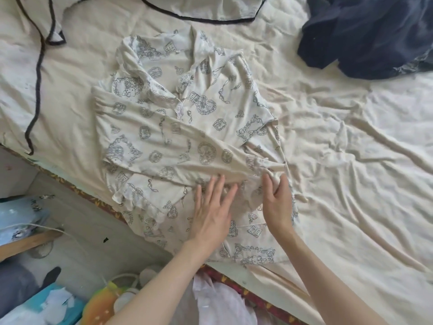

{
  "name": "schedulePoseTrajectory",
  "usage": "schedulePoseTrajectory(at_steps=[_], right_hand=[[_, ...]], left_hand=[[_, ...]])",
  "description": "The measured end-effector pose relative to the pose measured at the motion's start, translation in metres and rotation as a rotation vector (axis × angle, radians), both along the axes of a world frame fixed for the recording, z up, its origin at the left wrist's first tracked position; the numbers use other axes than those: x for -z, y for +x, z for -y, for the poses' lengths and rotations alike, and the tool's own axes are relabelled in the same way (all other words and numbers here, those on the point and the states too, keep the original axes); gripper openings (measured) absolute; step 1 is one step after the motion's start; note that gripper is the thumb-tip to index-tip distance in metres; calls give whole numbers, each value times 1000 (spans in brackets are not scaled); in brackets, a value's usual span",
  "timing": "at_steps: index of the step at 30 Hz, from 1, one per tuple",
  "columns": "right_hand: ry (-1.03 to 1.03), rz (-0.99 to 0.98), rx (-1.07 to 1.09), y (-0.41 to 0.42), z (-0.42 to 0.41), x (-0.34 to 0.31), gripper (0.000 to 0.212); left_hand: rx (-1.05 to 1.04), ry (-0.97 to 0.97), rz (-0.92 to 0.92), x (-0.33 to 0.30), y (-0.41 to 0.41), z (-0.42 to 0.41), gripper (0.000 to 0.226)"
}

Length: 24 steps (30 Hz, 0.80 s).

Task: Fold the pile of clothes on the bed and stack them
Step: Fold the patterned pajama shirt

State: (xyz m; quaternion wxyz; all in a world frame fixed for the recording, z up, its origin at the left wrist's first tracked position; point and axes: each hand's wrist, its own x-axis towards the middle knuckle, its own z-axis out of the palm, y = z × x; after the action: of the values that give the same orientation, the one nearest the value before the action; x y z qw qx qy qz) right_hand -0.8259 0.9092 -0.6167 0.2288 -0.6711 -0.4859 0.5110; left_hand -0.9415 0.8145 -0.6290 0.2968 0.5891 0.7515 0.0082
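Nearest to us, our two forearms reach in from the lower edge toward the bed point(351, 207). Our left hand point(212, 211) lies flat on the pyjama top point(178, 127), fingers straight and spread, pressing the cloth down. Our right hand point(277, 202), just beside it on the right, has its fingers and thumb curled round a bunched fold of the same garment.

The near edge of the bed runs on a slant from the left side down to the lower middle, with a patterned red border point(246, 293) showing under the sheet. The garment's near hem lies right along that edge. To the right of the garment the rumpled cream sheet is open for a wide stretch. On the far right a heap of dark navy clothing point(365, 36) lies well apart from the top. On the far left sits a cream pillow with dark piping point(50, 22), and a second piped piece point(201, 8) lies at the far middle.

The pyjama top is spread in the left-middle of the bed, cream with a blue-grey line print, collar toward the far side, frilled trim on a sleeve at the near left. One sleeve is folded across the body.

Beyond the near edge, on the floor at left, we see a blue box point(54, 303) and a yellow-orange item point(103, 303).
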Motion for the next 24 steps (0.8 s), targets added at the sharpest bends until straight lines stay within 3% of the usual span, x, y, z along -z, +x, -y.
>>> schedulePoseTrajectory(at_steps=[7, 11, 16, 19, 21, 24], right_hand=[[-207, 161, 105, 25, -12, 24, 24], [-267, 137, 192, 23, -29, 37, 28], [-468, 64, 159, 16, -21, 39, 47], [-503, 75, 145, 12, 0, 38, 58], [-481, 127, 105, 8, 9, 35, 55], [-364, 116, 106, 7, 7, 33, 30]], left_hand=[[37, -127, 112, 5, 4, 3, 67], [-55, -54, 193, 6, -11, 6, 54], [-132, 58, 164, 4, -39, 24, 49], [-88, -1, 68, 5, -55, 43, 54], [-67, -80, 44, 7, -60, 55, 57], [-28, -146, 21, 8, -60, 64, 60]])
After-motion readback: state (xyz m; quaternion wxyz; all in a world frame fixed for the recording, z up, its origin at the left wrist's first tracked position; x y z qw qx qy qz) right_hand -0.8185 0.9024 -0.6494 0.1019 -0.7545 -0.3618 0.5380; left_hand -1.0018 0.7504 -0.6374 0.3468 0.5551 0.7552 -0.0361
